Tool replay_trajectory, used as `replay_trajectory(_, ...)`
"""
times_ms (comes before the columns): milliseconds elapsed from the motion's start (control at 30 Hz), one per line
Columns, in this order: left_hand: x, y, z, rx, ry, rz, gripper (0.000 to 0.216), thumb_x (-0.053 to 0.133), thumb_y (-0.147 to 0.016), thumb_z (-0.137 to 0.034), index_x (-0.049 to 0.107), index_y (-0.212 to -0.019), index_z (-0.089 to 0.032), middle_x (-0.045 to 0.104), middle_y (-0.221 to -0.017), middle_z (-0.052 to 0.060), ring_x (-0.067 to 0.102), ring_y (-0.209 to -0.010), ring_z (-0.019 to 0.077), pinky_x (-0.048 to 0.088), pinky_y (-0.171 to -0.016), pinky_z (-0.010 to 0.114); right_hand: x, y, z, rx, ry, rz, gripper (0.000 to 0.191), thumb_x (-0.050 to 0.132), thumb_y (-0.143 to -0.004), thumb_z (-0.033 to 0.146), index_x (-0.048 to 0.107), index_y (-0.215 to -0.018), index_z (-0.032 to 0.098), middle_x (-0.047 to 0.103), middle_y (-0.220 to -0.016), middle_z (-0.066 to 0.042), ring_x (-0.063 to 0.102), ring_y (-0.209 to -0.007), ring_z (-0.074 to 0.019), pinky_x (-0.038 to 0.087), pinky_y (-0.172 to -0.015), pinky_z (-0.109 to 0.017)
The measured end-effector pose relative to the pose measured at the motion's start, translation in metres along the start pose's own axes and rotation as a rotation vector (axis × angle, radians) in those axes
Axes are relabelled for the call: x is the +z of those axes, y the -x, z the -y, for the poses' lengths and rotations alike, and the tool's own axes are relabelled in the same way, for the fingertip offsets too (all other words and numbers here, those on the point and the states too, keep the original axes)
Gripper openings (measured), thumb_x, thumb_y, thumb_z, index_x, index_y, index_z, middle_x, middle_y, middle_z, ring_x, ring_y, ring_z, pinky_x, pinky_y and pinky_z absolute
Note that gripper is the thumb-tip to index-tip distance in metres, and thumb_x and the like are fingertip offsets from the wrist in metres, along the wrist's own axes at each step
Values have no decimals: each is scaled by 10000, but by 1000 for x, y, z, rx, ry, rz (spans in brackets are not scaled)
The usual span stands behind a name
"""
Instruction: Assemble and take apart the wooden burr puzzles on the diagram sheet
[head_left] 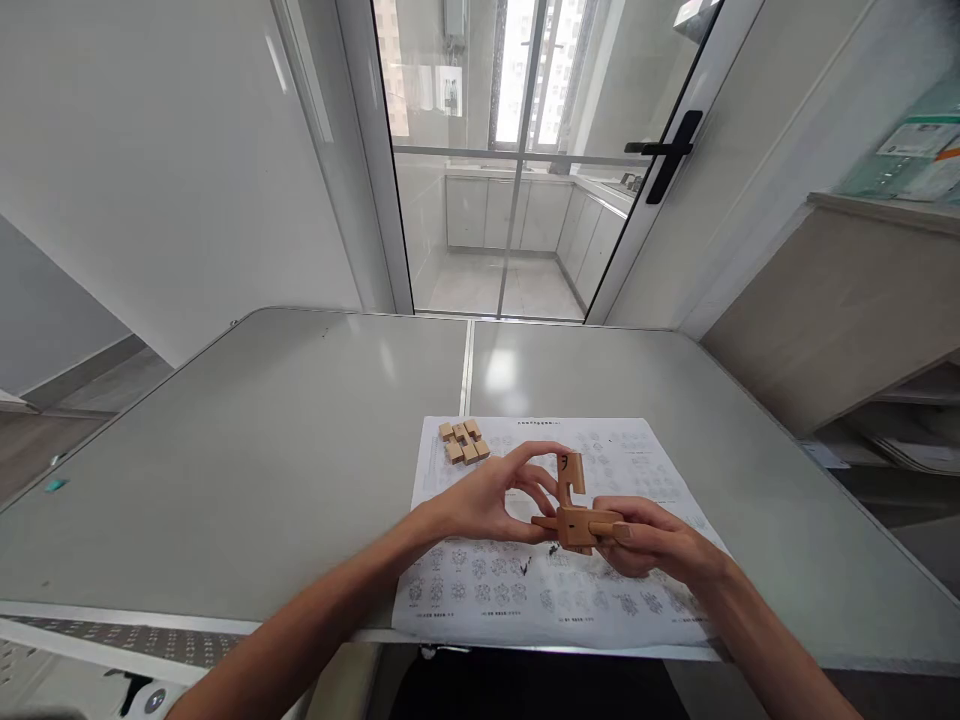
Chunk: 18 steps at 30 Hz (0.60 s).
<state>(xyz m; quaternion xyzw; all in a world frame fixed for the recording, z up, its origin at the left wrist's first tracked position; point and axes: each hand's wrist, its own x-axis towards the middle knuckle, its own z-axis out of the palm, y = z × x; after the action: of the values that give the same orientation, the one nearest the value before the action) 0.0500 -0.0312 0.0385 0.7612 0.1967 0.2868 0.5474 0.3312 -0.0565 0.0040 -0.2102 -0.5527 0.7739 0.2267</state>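
Note:
My right hand (pixel 649 543) grips a partly built wooden block puzzle (pixel 576 512) from the right, thumb lying along one bar. An upright bar of the puzzle sticks up at its top. My left hand (pixel 501 495) curls in from the left, its fingertips pinching at that upright bar and the puzzle's left side. Both hands hover just above a printed sheet of diagrams (pixel 480 580) lying on the grey table (pixel 247 450). A small cluster of loose wooden pieces (pixel 464 441) rests on the sheet's far left corner, apart from both hands.
The table is two grey panels with a seam (pixel 466 365) down the middle. Beyond it stands a glass door (pixel 517 150) with a black handle (pixel 667 150). A wooden shelf unit (pixel 862 310) with papers is on the right.

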Motion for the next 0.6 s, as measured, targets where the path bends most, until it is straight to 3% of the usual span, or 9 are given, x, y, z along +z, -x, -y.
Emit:
replay_trajectory(400, 3, 2, 9, -4, 23, -111, 890, 893, -766, -195, 455, -1538, -269, 778, -1116, 96, 802, -935, 237, 648, -910, 413, 10, -4, 14, -38, 76, -41, 355, 629, -1050, 504, 663, -964, 162, 355, -615, 84, 227, -508, -77, 224, -490, -252)
replay_trajectory(600, 5, 2, 6, 51, 29, -103, 888, 883, -801, -205, 419, -1556, -257, 791, -1059, 87, 800, -972, 245, 647, -959, 440, 14, -4, 16, -52, 102, -69, 342, 640, -1046, 492, 652, -936, 168, 350, -634, 81, 228, -508, -70, 198, -480, -250)
